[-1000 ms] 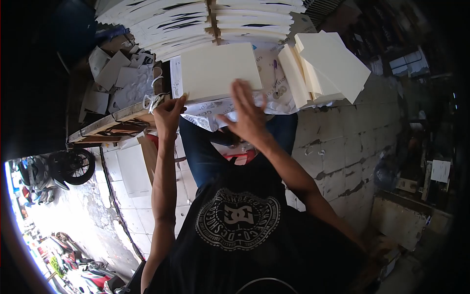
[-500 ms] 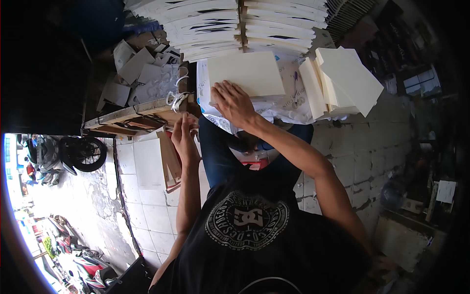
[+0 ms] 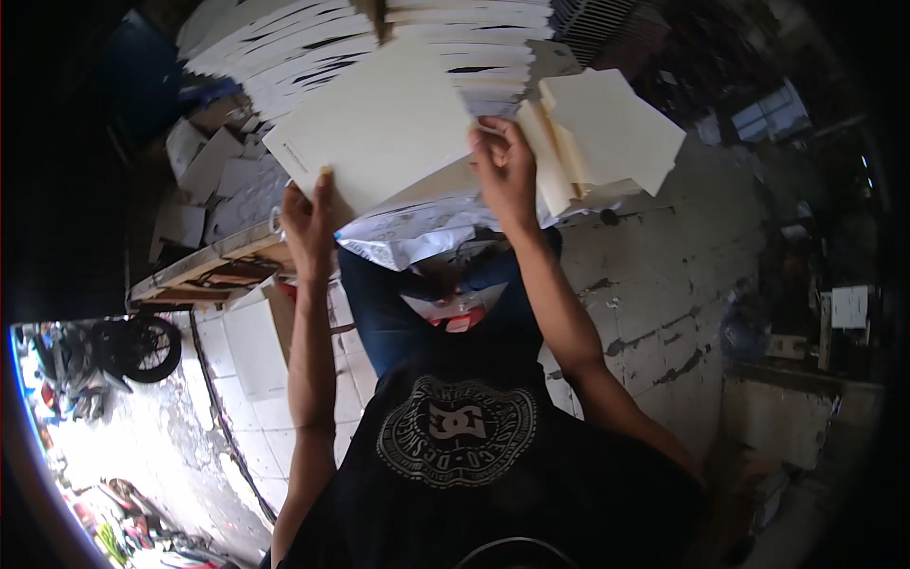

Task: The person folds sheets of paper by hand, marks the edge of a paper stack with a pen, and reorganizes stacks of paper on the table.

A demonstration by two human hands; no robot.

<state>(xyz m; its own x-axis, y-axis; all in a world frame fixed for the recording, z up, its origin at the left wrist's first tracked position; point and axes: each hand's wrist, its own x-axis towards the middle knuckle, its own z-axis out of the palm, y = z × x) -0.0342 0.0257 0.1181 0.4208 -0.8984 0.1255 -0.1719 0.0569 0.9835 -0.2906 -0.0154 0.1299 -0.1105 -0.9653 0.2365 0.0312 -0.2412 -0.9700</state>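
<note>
A large cream paper sheet (image 3: 379,133) is lifted and tilted in front of me, with a small line of print near its left edge. I cannot tell whether it is one sheet or several together. My left hand (image 3: 308,223) pinches its lower left corner, thumb on top. At the right edge my right hand (image 3: 509,175) grips it between thumb and fingers. Below the paper lies a crumpled white printed wrapper (image 3: 412,242), partly hidden by it. Right of my right hand sits a pile of cream paper (image 3: 607,123), its top sheets askew.
Tall stacks of folded paper (image 3: 303,52) stand at the back. A wooden-edged bin (image 3: 213,251) at the left holds paper scraps (image 3: 223,180). More paper (image 3: 251,341) leans on the tiled floor below it. A motorbike wheel (image 3: 142,349) shows at the far left.
The cream paper has risen from the wrapper and tilted. My left hand has moved up to its left corner; my right hand has shifted from its left side to its right edge.
</note>
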